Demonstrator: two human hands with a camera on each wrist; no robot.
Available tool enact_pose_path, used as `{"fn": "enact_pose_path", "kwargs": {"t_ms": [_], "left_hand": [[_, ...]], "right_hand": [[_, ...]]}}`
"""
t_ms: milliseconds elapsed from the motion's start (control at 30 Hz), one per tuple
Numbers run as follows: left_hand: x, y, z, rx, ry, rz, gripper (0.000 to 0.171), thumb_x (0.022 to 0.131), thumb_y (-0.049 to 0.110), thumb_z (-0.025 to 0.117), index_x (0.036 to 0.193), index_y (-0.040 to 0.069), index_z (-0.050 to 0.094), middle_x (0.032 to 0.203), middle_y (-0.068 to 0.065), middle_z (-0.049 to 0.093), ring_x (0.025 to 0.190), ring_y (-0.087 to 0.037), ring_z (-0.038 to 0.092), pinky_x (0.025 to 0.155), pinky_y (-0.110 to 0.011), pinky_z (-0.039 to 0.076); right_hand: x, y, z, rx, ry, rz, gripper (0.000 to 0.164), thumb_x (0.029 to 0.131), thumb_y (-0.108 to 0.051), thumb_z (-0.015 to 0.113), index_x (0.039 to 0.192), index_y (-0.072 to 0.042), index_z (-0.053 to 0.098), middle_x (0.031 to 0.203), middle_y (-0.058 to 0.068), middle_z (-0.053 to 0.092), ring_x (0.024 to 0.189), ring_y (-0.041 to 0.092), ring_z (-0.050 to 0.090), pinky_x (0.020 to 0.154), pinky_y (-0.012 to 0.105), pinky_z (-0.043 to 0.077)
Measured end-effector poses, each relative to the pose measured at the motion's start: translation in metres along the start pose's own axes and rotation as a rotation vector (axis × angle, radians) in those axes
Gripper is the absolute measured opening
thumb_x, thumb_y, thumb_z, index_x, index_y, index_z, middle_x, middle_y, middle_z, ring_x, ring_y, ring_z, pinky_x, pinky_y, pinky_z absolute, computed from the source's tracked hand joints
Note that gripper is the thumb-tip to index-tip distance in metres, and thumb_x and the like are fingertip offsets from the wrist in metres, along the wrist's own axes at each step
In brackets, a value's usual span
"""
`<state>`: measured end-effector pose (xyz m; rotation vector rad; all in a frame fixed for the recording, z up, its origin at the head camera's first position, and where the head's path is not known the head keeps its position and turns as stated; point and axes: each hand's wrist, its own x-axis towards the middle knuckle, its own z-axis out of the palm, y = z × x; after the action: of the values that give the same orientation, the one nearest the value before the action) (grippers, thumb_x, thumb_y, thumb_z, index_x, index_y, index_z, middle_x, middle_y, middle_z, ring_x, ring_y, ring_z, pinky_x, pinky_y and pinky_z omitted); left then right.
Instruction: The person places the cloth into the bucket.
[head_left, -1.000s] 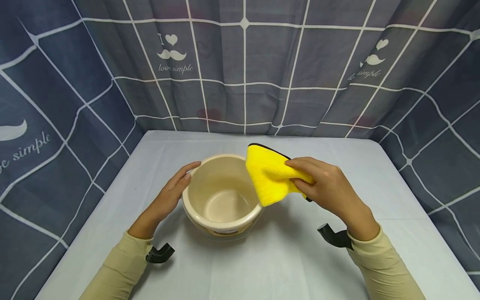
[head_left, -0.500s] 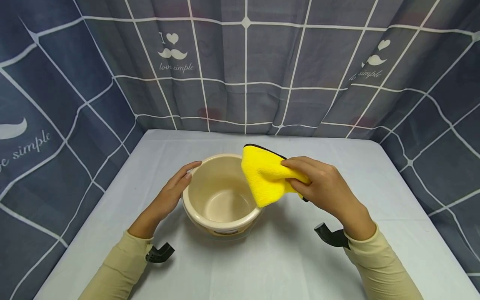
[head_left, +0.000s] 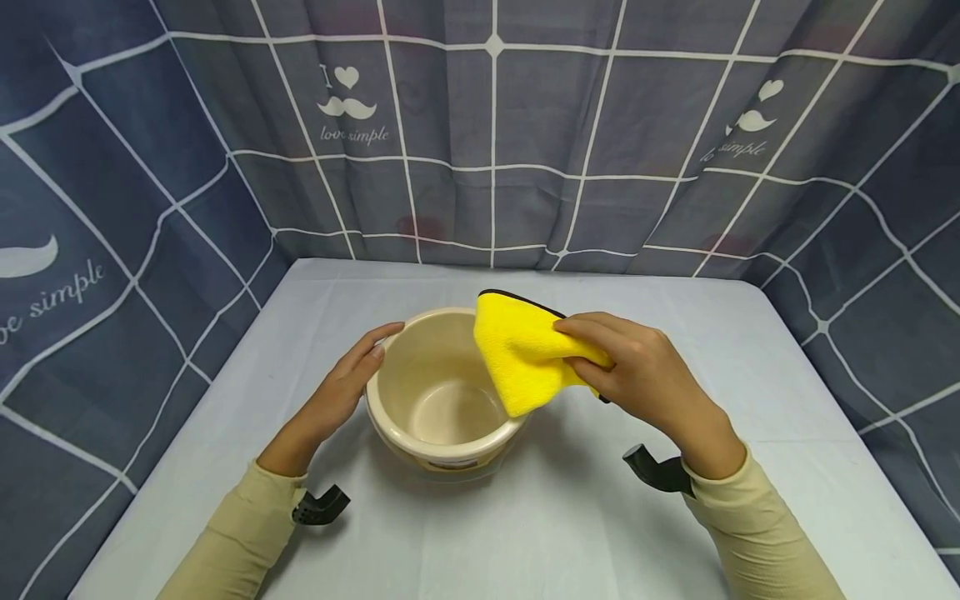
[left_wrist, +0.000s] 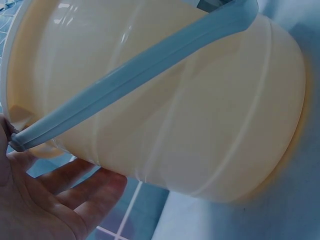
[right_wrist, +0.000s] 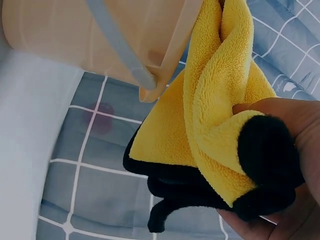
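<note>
Cloth (head_left: 521, 354) hides right hand (head_left: 637, 375) palm and part of bowl (head_left: 438, 392) rim.

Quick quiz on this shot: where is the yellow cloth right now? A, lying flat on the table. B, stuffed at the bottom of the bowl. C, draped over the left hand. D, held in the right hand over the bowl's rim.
D: the right hand grips the yellow cloth at the right rim of the beige bowl, whose bottom shows bare.
</note>
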<state>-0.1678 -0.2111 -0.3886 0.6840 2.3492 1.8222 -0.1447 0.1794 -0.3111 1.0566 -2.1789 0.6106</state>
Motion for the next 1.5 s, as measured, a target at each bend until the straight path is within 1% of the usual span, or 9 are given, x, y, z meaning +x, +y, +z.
{"fn": "enact_pose_path", "kwargs": {"t_ms": [400,733,900,1100,1500], "left_hand": [[0.002,0.000,0.000,0.011,0.010,-0.004,0.047,0.113,0.031,0.032,0.156,0.011,0.039,0.155,-0.012,0.041,0.136,-0.022,0.040,0.103,-0.019,0.035],[0.002,0.000,0.000,0.009,0.008,-0.009,0.048,0.113,0.031,0.032,0.156,0.010,0.038,0.155,-0.013,0.040,0.135,-0.022,0.042,0.102,-0.020,0.037],[0.001,-0.001,-0.001,0.012,0.004,-0.008,0.048,0.113,0.032,0.031,0.156,0.011,0.037,0.155,-0.013,0.041,0.134,-0.022,0.043,0.101,-0.020,0.038],[0.001,-0.001,0.000,0.010,-0.001,-0.005,0.049,0.113,0.031,0.031,0.157,0.010,0.036,0.155,-0.014,0.041,0.132,-0.025,0.046,0.099,-0.021,0.041],[0.000,0.000,0.000,0.029,0.001,-0.012,0.048,0.113,0.031,0.031,0.157,0.011,0.036,0.156,-0.014,0.040,0.132,-0.028,0.046,0.099,-0.020,0.041]], "right_hand": [[0.006,-0.002,0.005,0.002,0.001,-0.027,0.042,0.076,0.005,0.080,0.116,-0.006,0.075,0.110,0.006,0.073,0.092,0.021,0.070,0.071,0.037,0.057],[0.010,-0.006,0.008,0.010,-0.014,-0.022,0.041,0.077,0.004,0.080,0.116,-0.006,0.074,0.110,0.007,0.072,0.090,0.021,0.070,0.068,0.036,0.057],[0.012,-0.007,0.009,0.019,-0.021,-0.027,0.040,0.077,0.004,0.080,0.115,-0.006,0.074,0.110,0.007,0.072,0.090,0.021,0.070,0.070,0.036,0.057],[0.014,-0.009,0.011,0.025,-0.023,-0.032,0.041,0.076,0.003,0.082,0.115,-0.006,0.074,0.110,0.006,0.072,0.093,0.022,0.071,0.073,0.038,0.058],[0.019,-0.013,0.016,0.029,-0.025,-0.053,0.038,0.077,0.001,0.082,0.114,-0.008,0.075,0.110,0.003,0.073,0.094,0.020,0.071,0.074,0.037,0.058]]}}
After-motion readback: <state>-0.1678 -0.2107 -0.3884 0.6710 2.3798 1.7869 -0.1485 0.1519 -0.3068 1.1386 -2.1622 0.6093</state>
